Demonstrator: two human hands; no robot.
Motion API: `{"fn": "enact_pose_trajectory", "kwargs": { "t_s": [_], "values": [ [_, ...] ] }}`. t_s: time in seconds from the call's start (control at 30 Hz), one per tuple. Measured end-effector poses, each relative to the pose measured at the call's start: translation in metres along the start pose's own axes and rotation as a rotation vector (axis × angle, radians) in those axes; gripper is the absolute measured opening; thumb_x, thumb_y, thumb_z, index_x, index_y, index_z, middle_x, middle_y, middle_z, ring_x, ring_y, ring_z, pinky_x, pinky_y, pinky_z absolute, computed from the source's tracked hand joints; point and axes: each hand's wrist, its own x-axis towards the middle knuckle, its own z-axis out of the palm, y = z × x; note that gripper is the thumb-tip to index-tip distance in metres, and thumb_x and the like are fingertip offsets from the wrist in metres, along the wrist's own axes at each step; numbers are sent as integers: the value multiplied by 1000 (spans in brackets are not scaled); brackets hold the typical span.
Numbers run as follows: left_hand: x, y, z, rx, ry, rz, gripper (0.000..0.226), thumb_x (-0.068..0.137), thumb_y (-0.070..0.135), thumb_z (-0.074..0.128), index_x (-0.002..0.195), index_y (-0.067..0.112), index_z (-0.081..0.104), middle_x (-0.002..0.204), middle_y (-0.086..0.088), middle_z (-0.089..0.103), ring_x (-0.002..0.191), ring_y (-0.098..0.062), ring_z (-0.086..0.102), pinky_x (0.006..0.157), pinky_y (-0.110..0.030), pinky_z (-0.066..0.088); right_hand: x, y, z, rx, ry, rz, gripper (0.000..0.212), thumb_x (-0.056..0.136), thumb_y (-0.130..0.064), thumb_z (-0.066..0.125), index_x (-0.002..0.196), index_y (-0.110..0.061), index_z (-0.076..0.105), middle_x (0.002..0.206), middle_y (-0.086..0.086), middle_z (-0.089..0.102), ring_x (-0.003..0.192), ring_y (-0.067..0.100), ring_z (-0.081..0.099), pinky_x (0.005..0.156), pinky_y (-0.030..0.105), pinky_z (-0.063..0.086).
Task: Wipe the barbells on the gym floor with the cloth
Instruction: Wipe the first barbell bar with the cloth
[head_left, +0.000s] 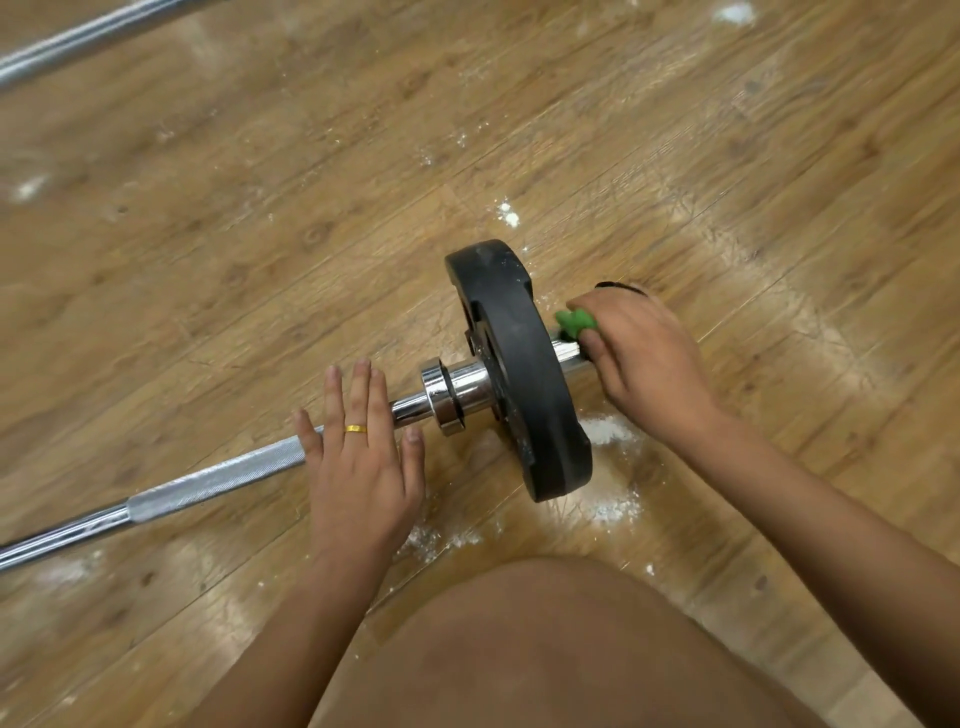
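Observation:
A chrome barbell (208, 480) lies on the wooden floor, running from lower left to the centre. A black weight plate (519, 374) stands on its sleeve. My left hand (363, 457) presses flat on the bar just left of the collar, fingers straight. To the right of the plate, my right hand (639, 353) grips a green cloth (574, 322) around the end of the sleeve. Most of the cloth is hidden under that hand.
A second chrome bar (78, 44) lies across the top left corner. White chalk powder (605, 431) is scattered on the floor below and beside the plate. My bare knee (561, 649) fills the bottom centre.

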Motion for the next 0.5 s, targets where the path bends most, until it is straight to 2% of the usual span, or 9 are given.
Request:
{"fn": "enact_pose_trajectory", "kwargs": {
  "t_s": [0.07, 0.13, 0.2, 0.33, 0.5],
  "values": [
    [4, 0, 0, -5, 6, 0, 62, 106, 41, 26, 158, 8, 25, 168, -6, 18, 156, -22, -4, 122, -44, -18, 2, -2, 2, 14, 56, 74, 27, 104, -20, 45, 122, -11, 63, 119, 4, 67, 118, 23, 58, 108, 50, 42],
    [9, -1, 1, -10, 7, -2, 62, 106, 41, 26, 158, 8, 26, 168, -6, 18, 156, -23, -5, 122, -44, -18, -3, -13, 10, -5, 47, -22, 32, 103, -20, 45, 128, -9, 61, 126, 6, 65, 124, 23, 55, 113, 45, 37],
    [12, -3, 1, -10, 8, 2, 62, 106, 42, 23, 157, 7, 27, 167, -6, 18, 156, -23, -5, 122, -44, -18, -1, -10, 10, -14, 3, -125, 36, 103, -22, 44, 131, -8, 60, 129, 7, 63, 125, 23, 53, 110, 38, 35],
    [21, -7, -1, -21, 17, 1, 63, 107, 44, 20, 159, 8, 23, 168, -5, 14, 156, -21, -9, 122, -44, -17, 20, -1, 10, -30, 57, 37, 34, 103, -20, 43, 130, -9, 60, 124, 7, 65, 120, 27, 57, 102, 41, 40],
    [14, -9, 3, -28, 38, 39, 63, 106, 39, 24, 160, 7, 16, 169, -9, 8, 156, -22, -3, 125, -48, -4, 14, -9, 19, -16, 66, -88, 36, 102, -19, 43, 132, -7, 60, 129, 9, 63, 125, 26, 55, 110, 39, 37]
  ]
}}
